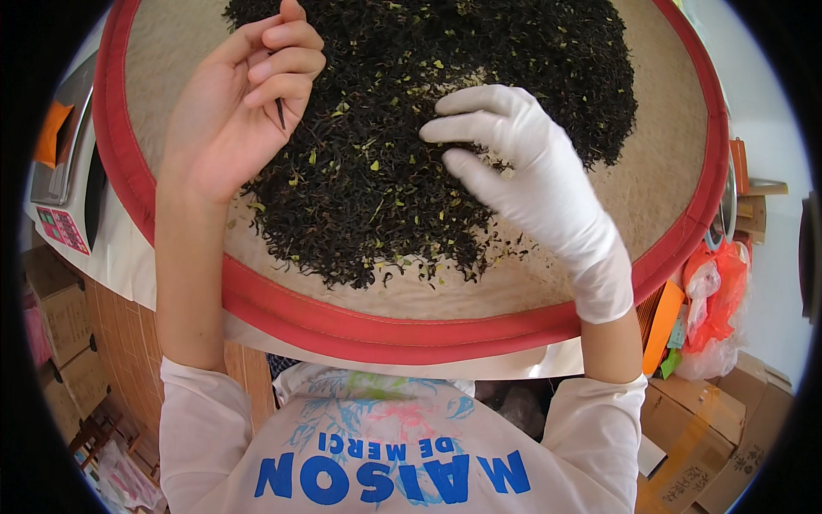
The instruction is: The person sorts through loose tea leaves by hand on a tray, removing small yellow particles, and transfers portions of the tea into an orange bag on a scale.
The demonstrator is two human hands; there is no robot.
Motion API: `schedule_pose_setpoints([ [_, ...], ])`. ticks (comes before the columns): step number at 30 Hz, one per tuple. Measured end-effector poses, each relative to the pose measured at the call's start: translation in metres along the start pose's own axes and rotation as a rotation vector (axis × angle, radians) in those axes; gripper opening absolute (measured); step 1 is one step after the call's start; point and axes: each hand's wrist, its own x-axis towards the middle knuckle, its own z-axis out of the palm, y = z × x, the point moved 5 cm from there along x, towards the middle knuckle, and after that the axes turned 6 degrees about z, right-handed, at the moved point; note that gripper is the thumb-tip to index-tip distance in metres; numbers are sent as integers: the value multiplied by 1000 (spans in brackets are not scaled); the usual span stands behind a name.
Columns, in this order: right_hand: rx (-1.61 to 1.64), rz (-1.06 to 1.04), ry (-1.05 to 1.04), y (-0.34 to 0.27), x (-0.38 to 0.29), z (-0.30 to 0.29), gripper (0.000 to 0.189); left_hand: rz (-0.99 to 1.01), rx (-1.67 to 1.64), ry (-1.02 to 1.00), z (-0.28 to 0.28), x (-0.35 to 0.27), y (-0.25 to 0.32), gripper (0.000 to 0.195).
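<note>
A broad heap of dark, twisted dried leaves, which look like tea (385, 180), is spread over a round beige tray (668, 128) with a red cloth rim. Bare and raised above the heap's left side, my left hand (250, 96) turns its palm up. Its fingers curl around a thin, dark, pointed stick-like piece (280, 114), mostly hidden behind them. My right hand (514, 148) wears a white glove. Thumb and fingers are apart at the heap's surface, with dark leaves between them. Yellow-green bits (374, 166) are scattered among the dark leaves.
Left of the tray stands a digital scale (61, 193) with an orange packet (52, 135) on it. Cardboard boxes (61, 315) are stacked at the lower left. Right of the tray are red and clear plastic bags (716, 302) and more cardboard boxes (693, 411).
</note>
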Motion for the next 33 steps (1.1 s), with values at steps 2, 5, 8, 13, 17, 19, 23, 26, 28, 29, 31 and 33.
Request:
schedule_pose_setpoints([
  [2,-87,-164,26,-20,0,13,14,-14,1,2,-2,2,-2,22],
  [5,-313,-255,-34,-43,-5,47,7,-13,11,-14,-1,1,-2,22],
  [8,-409,-235,-33,-39,-5,57,8,-12,13,-18,-1,2,-2,22],
  [13,-49,17,59,-7,5,26,7,-13,5,-16,0,1,-2,22],
  [17,304,441,-15,15,-2,-3,15,-7,12,-14,0,0,0,23],
  [19,369,528,5,20,-4,-11,18,-6,24,-13,-1,0,1,22],
  [23,437,648,21,29,-9,-22,19,-6,6,-43,-1,3,-4,22],
  [26,484,667,17,29,-9,-23,19,5,0,-29,0,2,-6,21],
  [28,517,633,18,23,-9,-24,19,16,69,-9,2,1,-9,20],
  [29,532,620,-5,21,-9,-24,18,25,136,1,3,1,-12,20],
  [31,585,719,-62,20,-10,-20,18,29,356,46,4,-1,-20,19],
  [33,637,667,-57,13,-9,-20,18,9,656,111,6,0,-36,18],
])
